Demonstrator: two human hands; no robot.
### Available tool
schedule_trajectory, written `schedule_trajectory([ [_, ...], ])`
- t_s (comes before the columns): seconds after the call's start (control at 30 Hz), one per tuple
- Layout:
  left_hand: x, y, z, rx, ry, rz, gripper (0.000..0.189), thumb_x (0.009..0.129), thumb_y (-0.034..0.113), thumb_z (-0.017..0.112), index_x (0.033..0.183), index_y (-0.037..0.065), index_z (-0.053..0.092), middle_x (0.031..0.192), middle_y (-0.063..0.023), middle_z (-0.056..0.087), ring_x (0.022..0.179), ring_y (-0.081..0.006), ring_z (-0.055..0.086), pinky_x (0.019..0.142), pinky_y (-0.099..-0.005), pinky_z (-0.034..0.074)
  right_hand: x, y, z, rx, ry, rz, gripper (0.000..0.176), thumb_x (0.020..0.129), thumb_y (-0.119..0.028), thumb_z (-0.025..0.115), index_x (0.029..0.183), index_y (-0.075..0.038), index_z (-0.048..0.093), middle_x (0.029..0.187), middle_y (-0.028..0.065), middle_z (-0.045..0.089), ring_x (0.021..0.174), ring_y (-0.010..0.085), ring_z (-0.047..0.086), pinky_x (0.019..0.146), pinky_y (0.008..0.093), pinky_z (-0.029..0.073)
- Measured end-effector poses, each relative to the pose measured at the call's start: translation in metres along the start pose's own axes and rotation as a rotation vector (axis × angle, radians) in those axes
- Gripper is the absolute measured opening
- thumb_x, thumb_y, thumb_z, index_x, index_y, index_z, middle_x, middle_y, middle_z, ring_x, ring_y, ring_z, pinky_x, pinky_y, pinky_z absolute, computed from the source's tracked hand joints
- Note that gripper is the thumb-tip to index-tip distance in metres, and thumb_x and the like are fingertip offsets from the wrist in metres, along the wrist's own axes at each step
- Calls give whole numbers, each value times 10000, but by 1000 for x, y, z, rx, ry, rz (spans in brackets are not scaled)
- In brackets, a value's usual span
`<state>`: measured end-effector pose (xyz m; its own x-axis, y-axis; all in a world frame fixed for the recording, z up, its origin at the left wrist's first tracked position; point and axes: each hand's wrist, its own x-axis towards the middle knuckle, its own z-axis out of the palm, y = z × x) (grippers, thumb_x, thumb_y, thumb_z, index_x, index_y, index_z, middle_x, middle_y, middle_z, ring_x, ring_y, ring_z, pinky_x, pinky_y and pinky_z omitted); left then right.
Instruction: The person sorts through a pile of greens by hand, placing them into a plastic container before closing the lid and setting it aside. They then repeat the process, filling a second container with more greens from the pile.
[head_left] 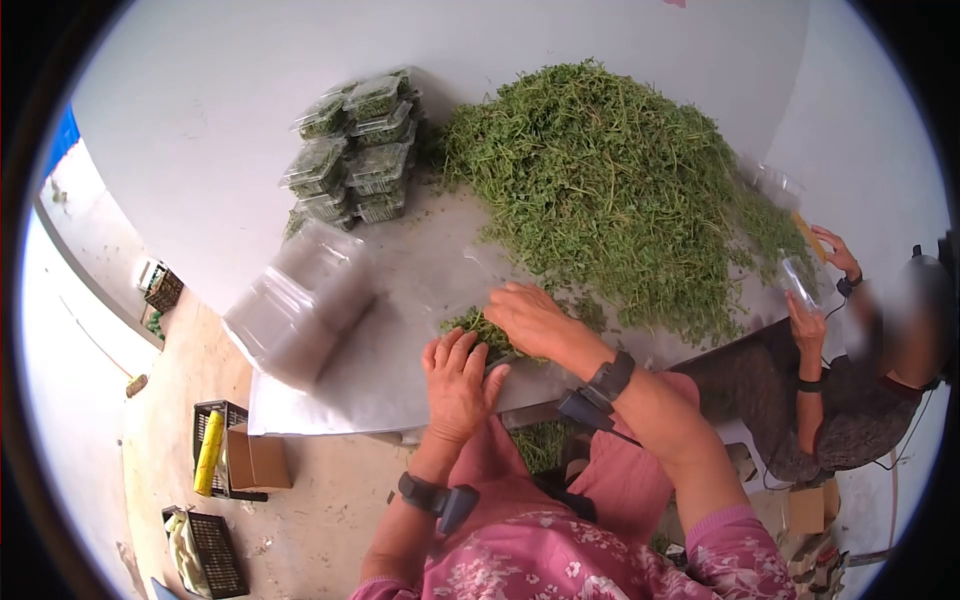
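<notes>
A small bunch of green herbs point(466, 325) lies near the table's front edge, partly covered by my hands. My left hand point(458, 385) rests on its near side with the fingers slightly bent and close together. On the bunch's right, my right hand point(528, 318) has its fingers curled down over the stems. What lies under the hands is mostly hidden, including most of any container there. Behind them rises a large heap of loose green herbs point(610, 190). To the left stands a stack of empty clear plastic containers point(305, 300).
Filled clear boxes point(375, 165) are stacked at the back left of the table point(400, 395). On the right, a co-worker's hands point(808, 325) hold a clear container. Black crates point(215, 550) and a cardboard box point(258, 460) stand on the floor at the left.
</notes>
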<state>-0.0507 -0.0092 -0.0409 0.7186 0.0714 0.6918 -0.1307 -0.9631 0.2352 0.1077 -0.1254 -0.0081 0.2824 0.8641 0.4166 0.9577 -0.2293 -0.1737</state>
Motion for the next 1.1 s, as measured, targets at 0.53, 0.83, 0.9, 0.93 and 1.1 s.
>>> schedule_trajectory([
  [0.53,-2,2,-3,-53,72,-24,433,848,323,739,1133,8,655,1289,-188,576,1270,-408,484,1069,-549,343,-71,-39,-58,333,322,253,135,898,10,626,1023,20,675,999,170,679,893,374,670,780,410,539],
  [0.83,-8,-2,-5,-108,105,-57,478,834,331,766,1173,15,649,1348,-209,532,1321,-433,428,1082,-556,326,-155,-83,-16,352,386,545,107,897,21,644,992,14,692,962,137,684,819,262,686,734,332,540],
  [0.9,-8,-4,-4,-119,119,-84,502,831,346,769,1186,13,647,1370,-216,514,1335,-437,410,1091,-559,315,-163,-87,-14,356,395,584,105,896,27,647,990,14,694,967,125,685,806,232,682,717,314,538],
  [0.93,-9,-4,-4,-124,125,-97,514,830,353,771,1193,12,646,1381,-219,506,1342,-439,401,1095,-560,310,-167,-90,-15,343,381,602,104,895,30,650,987,14,694,974,119,686,802,217,680,707,306,537],
  [1.1,-9,-8,-4,-158,131,-144,552,849,402,753,1231,20,639,1415,-232,478,1361,-442,377,1113,-561,294,-162,-96,-19,291,445,600,106,891,31,663,982,0,708,1037,97,687,789,161,669,664,269,534],
])
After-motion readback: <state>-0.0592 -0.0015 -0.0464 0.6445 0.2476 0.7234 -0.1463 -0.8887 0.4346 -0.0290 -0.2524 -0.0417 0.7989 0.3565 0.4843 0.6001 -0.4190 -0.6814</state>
